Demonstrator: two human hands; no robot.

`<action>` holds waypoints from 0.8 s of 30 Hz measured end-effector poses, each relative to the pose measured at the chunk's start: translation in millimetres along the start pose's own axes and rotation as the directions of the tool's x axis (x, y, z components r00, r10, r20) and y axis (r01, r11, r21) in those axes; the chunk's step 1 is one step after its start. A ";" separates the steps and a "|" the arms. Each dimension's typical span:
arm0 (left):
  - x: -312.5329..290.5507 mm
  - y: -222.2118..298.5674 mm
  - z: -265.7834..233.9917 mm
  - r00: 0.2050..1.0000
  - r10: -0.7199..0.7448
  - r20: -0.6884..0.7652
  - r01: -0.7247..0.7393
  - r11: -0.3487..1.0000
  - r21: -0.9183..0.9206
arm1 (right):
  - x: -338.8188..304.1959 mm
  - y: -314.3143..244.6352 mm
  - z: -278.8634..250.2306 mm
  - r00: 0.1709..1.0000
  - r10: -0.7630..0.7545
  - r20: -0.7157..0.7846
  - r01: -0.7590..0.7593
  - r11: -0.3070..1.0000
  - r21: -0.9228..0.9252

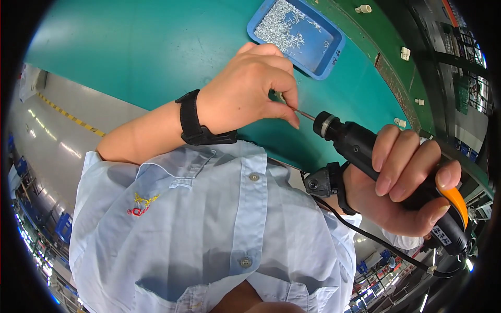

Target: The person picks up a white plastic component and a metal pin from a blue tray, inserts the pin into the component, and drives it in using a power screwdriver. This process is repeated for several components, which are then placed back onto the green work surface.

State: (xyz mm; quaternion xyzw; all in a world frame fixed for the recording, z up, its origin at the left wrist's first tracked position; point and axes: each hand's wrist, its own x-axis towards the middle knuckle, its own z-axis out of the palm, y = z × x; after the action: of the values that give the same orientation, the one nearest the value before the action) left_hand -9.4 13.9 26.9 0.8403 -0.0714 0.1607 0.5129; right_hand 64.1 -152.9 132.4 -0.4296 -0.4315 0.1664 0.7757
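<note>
My right hand [409, 167] is wrapped around a black electric screwdriver [360, 146] with an orange lever, held at a slant with its bit to the upper left. The thin metal bit [306, 115] runs into the fingertips of my left hand [261, 86]. Thumb and forefinger there are pinched together on a small pale piece [280, 97], mostly hidden, so its kind does not show. Just beyond that hand lies a blue tray [331, 60] holding a heap of small silvery screws [282, 28], thickest at its left end.
Under the tray spreads a green work surface [141, 57]. Several small white fittings, one of them a white connector [405, 53], lie on the green strip along the far right. A black cord [373, 237] hangs from the screwdriver's rear, passing below my right wrist.
</note>
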 end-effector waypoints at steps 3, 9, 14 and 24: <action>-0.6 0.3 0.8 1.000 0.002 -0.001 -0.002 1.000 0.003 | -1.3 1.2 -0.5 1.000 0.002 0.009 -0.002 1.000 -0.019; -0.5 -0.9 1.7 1.000 -0.015 0.011 0.014 1.000 0.009 | -0.5 4.1 0.3 0.999 0.015 0.032 -0.013 0.998 -0.068; 3.7 -3.1 4.7 0.993 -0.045 0.111 0.048 0.999 -0.026 | 3.4 7.2 2.0 0.999 0.028 0.021 -0.026 0.994 -0.107; 2.0 -18.4 13.5 0.981 -0.145 0.127 0.113 0.968 0.225 | 0.7 46.8 -4.3 0.993 -0.014 -0.118 -0.013 0.974 -0.225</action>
State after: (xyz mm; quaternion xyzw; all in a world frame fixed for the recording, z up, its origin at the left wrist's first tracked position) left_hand 0.4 10.5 6.5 0.9034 -0.0350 0.0733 0.4211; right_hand 73.3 -127.8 93.7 -0.5239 -0.4008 0.0901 0.7462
